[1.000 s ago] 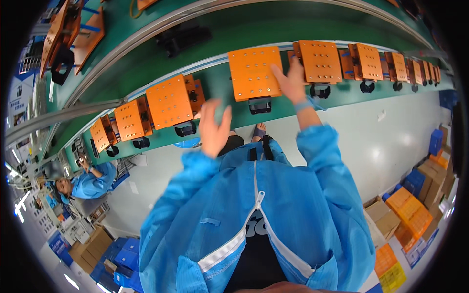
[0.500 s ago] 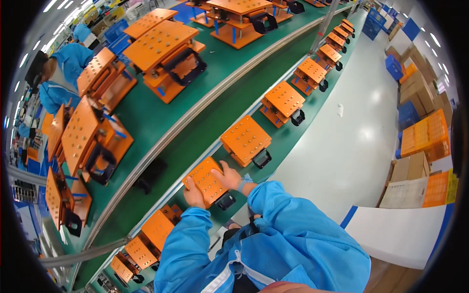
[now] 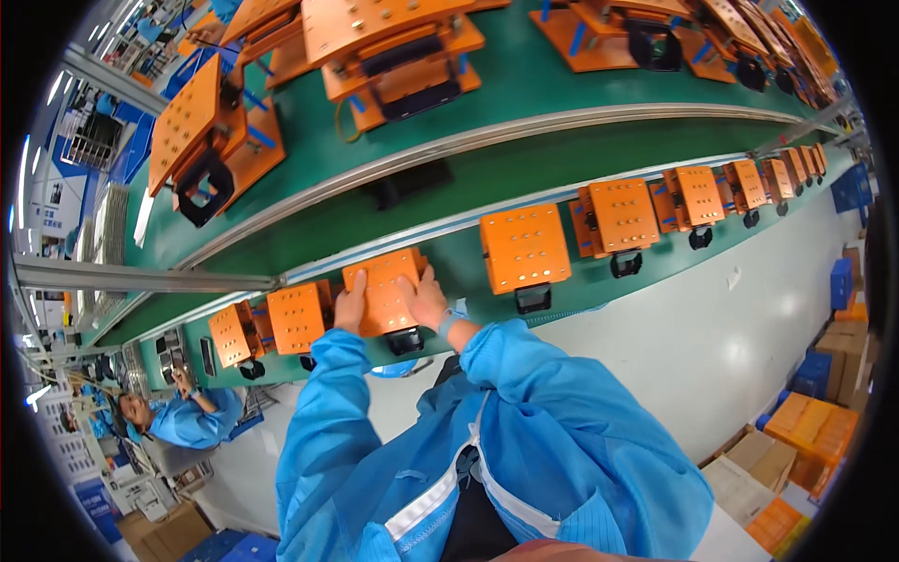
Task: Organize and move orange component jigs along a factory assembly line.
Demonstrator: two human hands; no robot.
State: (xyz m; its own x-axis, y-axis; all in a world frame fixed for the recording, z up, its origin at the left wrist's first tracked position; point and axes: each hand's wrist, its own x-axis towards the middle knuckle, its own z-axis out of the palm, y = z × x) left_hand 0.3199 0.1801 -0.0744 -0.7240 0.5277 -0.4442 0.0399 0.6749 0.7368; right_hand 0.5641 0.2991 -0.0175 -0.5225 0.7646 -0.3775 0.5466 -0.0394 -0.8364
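An orange press fixture (image 3: 382,314) with metal studs on its flat top plate and a black handle (image 3: 405,341) at its front stands on the green bench in front of me. My left hand (image 3: 350,305) grips its left edge, with the fingers along the side. On the opposite edge my right hand (image 3: 427,302) is closed, its thumb over the top plate. The undersides of both grips are hidden. A matching orange fixture (image 3: 300,318) sits close on the left, and another fixture (image 3: 525,249) stands apart on the right.
More orange fixtures (image 3: 625,215) line the green bench (image 3: 468,281) to the far right. A metal rail (image 3: 487,140) borders a second bench behind, which carries larger fixtures (image 3: 375,28). A person in blue (image 3: 197,417) is at the left end. Crates and boxes (image 3: 815,421) stand at right.
My view has turned, so the bench row now runs more nearly across it and a person at the left end has come into sight. Both hands remain on the same fixture.
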